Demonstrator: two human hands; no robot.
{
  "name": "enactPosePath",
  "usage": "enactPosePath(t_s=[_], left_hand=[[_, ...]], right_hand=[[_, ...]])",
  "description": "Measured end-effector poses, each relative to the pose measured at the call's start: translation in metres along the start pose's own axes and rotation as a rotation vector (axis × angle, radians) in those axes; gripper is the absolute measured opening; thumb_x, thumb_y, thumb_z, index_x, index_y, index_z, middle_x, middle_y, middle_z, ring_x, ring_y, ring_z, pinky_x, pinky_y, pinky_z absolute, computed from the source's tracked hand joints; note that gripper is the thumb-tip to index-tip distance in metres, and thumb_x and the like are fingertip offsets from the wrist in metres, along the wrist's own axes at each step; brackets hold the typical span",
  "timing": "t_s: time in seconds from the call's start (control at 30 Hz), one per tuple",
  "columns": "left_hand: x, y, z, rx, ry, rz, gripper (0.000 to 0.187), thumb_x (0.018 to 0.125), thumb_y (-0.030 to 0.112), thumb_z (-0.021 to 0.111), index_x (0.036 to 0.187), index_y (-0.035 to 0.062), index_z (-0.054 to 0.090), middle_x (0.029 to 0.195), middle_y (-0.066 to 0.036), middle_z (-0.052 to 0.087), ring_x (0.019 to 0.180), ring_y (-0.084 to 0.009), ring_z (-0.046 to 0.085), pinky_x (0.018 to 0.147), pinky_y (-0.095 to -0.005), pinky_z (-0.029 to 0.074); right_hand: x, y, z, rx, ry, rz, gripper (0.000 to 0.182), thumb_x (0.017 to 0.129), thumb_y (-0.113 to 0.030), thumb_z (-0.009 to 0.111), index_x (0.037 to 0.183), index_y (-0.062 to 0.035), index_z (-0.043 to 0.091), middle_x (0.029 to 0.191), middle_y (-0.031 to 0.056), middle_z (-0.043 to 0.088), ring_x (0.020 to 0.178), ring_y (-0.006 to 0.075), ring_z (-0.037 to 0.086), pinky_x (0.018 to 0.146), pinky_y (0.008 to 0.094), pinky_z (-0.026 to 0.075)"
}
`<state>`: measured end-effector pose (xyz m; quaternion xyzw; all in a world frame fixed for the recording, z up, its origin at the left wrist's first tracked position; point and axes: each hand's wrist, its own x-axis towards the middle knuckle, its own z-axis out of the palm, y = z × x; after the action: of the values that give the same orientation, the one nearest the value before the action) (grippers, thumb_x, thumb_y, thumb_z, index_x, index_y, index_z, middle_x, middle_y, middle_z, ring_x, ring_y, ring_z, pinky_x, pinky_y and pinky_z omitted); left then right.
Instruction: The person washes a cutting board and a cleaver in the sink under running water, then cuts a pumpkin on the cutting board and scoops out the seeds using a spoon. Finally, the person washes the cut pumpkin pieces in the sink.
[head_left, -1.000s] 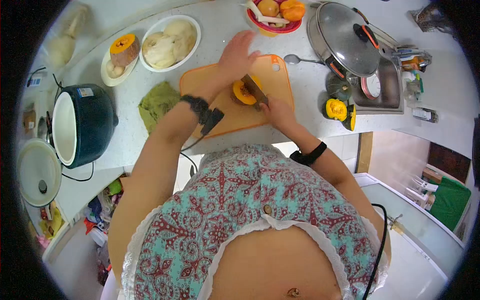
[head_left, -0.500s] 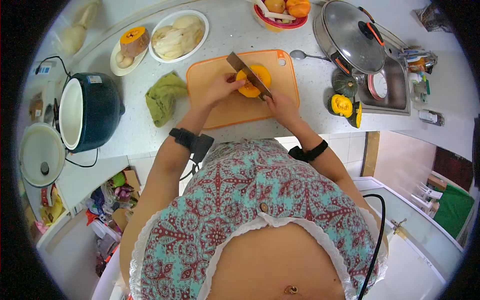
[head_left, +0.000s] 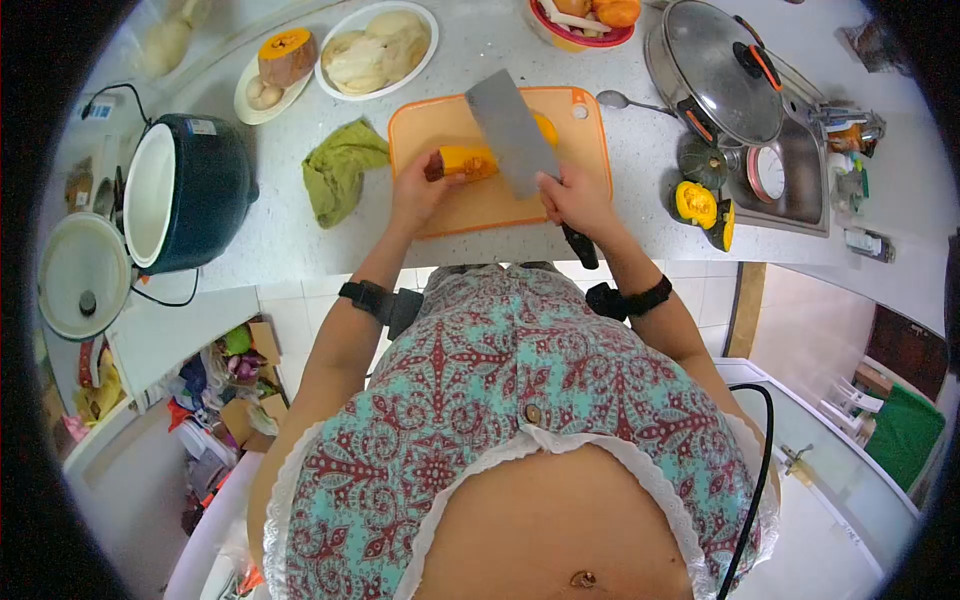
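Observation:
A cleaver [head_left: 508, 130] is held by its black handle in my right hand [head_left: 578, 202], its broad blade tilted above the orange cutting board [head_left: 460, 210]. My left hand [head_left: 418, 190] grips a piece of orange pumpkin [head_left: 468, 162] at the board's left side, fingers closed round its end. Behind the blade, another pumpkin part [head_left: 546, 128] shows only in part. Left of the board lies a crumpled green cloth [head_left: 342, 170].
Beyond the board are a plate of pale dough-like food [head_left: 375, 52], a plate with cut squash [head_left: 287, 57] and a red-rimmed bowl [head_left: 578, 40]. A rice cooker [head_left: 190, 195] stands left; a lidded pan [head_left: 712, 72], spoon [head_left: 630, 101], green pumpkins [head_left: 703, 162] and sink [head_left: 795, 195] are right.
The pumpkin round has come apart into pieces, one now drawn left in my left hand. My right hand has turned the cleaver so its flat face shows. The whole view has shifted slightly.

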<state>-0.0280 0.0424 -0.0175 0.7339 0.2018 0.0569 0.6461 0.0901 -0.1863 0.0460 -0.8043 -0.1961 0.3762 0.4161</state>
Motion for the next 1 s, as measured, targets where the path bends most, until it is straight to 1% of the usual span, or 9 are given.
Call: enactPosePath(t_s=[0.17,0.23,0.47,0.53,0.67,0.73,0.77,0.83,1.0], left_hand=[[0.008,-0.002,-0.012,0.076,-0.043,-0.103,0.037,0.081,0.011,0.07,0.114,-0.0004,0.057,0.105,-0.008,0.066,0.096,-0.0151,0.062,0.084,-0.0283,0.048],[0.005,0.006,-0.012,0.058,-0.038,-0.103,0.038,0.082,0.012,0.07,0.115,-0.0004,0.056,0.106,-0.009,0.066,0.096,-0.015,0.062,0.084,-0.0284,0.049],[0.001,0.017,-0.008,0.082,0.011,-0.053,0.04,0.082,0.014,0.07,0.116,-0.001,0.057,0.106,-0.01,0.066,0.094,-0.015,0.062,0.083,-0.028,0.049],[0.012,-0.002,-0.006,0.033,-0.011,-0.057,0.039,0.082,0.014,0.07,0.115,-0.0014,0.057,0.106,-0.01,0.066,0.094,-0.015,0.062,0.083,-0.028,0.048],[0.024,-0.028,-0.011,0.05,-0.085,-0.072,0.037,0.083,0.015,0.068,0.114,-0.0031,0.057,0.105,-0.009,0.066,0.094,-0.0145,0.062,0.084,-0.0277,0.048],[0.021,-0.025,-0.011,0.001,-0.073,-0.059,0.036,0.084,0.015,0.068,0.114,-0.0032,0.057,0.105,-0.009,0.066,0.094,-0.0142,0.062,0.084,-0.0277,0.048],[0.017,-0.021,-0.01,-0.034,-0.038,-0.06,0.036,0.084,0.015,0.067,0.114,-0.0032,0.057,0.104,-0.008,0.066,0.094,-0.0139,0.062,0.084,-0.0277,0.048],[0.013,-0.014,-0.007,-0.082,-0.039,-0.045,0.035,0.085,0.014,0.067,0.114,-0.0033,0.057,0.104,-0.008,0.065,0.094,-0.0137,0.062,0.084,-0.0278,0.048],[0.013,-0.015,-0.005,-0.15,0.023,-0.043,0.034,0.086,0.014,0.066,0.114,-0.0023,0.057,0.104,-0.007,0.065,0.093,-0.0132,0.062,0.084,-0.028,0.048]], right_hand=[[0.013,0.016,0.019,0.133,0.048,-0.021,0.024,0.092,-0.024,0.054,0.087,-0.0008,0.054,0.054,0.0047,0.051,0.043,0.0164,0.052,0.042,0.0327,0.042],[0.016,0.016,0.022,0.187,0.032,-0.02,0.017,0.095,-0.02,0.049,0.088,-0.0047,0.048,0.054,-0.0007,0.042,0.042,0.01,0.041,0.04,0.0265,0.036],[0.026,0.026,0.026,0.155,0.051,-0.01,0.019,0.094,-0.021,0.049,0.096,-0.0026,0.052,0.054,-0.001,0.043,0.042,0.0095,0.041,0.041,0.0263,0.037],[0.033,0.036,0.027,-0.048,0.166,-0.175,0.023,0.093,-0.024,0.052,0.093,-0.0014,0.053,0.055,0.001,0.047,0.043,0.0114,0.046,0.042,0.0282,0.04],[0.033,0.028,0.034,-0.407,0.198,-0.122,0.026,0.091,-0.027,0.056,0.089,-0.001,0.054,0.057,0.0034,0.052,0.045,0.014,0.05,0.044,0.0309,0.042],[0.036,0.024,0.044,-0.184,0.203,-0.078,0.042,0.089,-0.039,0.053,0.096,0.0018,0.061,0.086,0.0234,0.065,0.083,0.0397,0.063,0.073,0.0477,0.049],[0.04,0.029,0.047,-0.189,0.221,-0.065,0.042,0.089,-0.039,0.053,0.096,0.0018,0.061,0.086,0.0234,0.065,0.083,0.0397,0.063,0.073,0.0477,0.049],[0.051,0.04,0.052,-0.095,0.237,-0.156,0.028,0.091,-0.029,0.058,0.085,-0.0021,0.054,0.058,0.0048,0.054,0.046,0.0148,0.052,0.045,0.0323,0.043],[0.069,0.044,0.058,0.101,0.184,-0.153,0.027,0.091,-0.029,0.058,0.087,-0.0029,0.055,0.057,0.0031,0.053,0.046,0.0135,0.051,0.044,0.0309,0.041]])
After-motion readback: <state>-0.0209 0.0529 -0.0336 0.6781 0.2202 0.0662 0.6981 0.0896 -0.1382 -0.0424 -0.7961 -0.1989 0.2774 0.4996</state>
